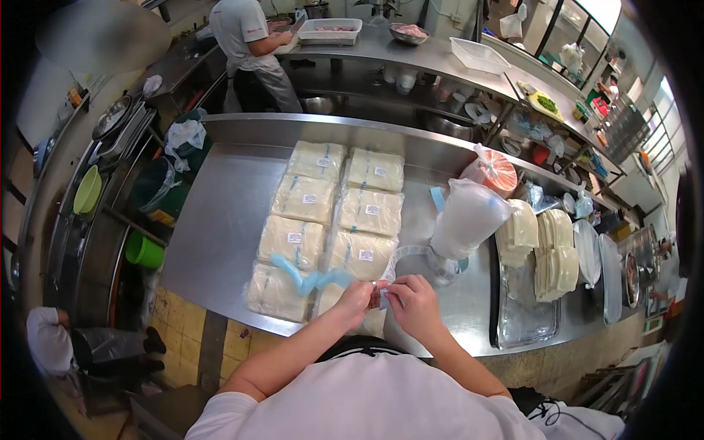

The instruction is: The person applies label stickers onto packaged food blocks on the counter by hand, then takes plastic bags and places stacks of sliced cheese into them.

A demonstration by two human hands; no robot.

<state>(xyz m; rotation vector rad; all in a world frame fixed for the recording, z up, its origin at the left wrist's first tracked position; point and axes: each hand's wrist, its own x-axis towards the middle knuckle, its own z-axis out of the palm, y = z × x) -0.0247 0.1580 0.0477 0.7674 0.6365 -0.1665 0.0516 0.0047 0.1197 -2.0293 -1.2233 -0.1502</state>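
Note:
Close to my body, over the front edge of the steel table, my left hand [357, 302] and my right hand [413, 303] come together with fingers pinched on a strip of labels [389, 277]. A light-blue backing strip [308, 281] trails leftward from my left hand across the packs. On the other side, the white label strip curves toward a roll partly hidden by a plastic bag. Flat cream-coloured packs [305, 198] in clear plastic lie in two columns; several carry a small white label [365, 255]. My hands and forearms cover part of the nearest pack.
Right of the packs stand a full white plastic bag [469, 220], a bag of orange items [495, 172] and a metal tray [528, 323] with stacked pale sheets [556, 253]. A raised steel rim [315, 123] borders the table's back. One co-worker [253, 51] stands beyond, another person [81, 341] at left.

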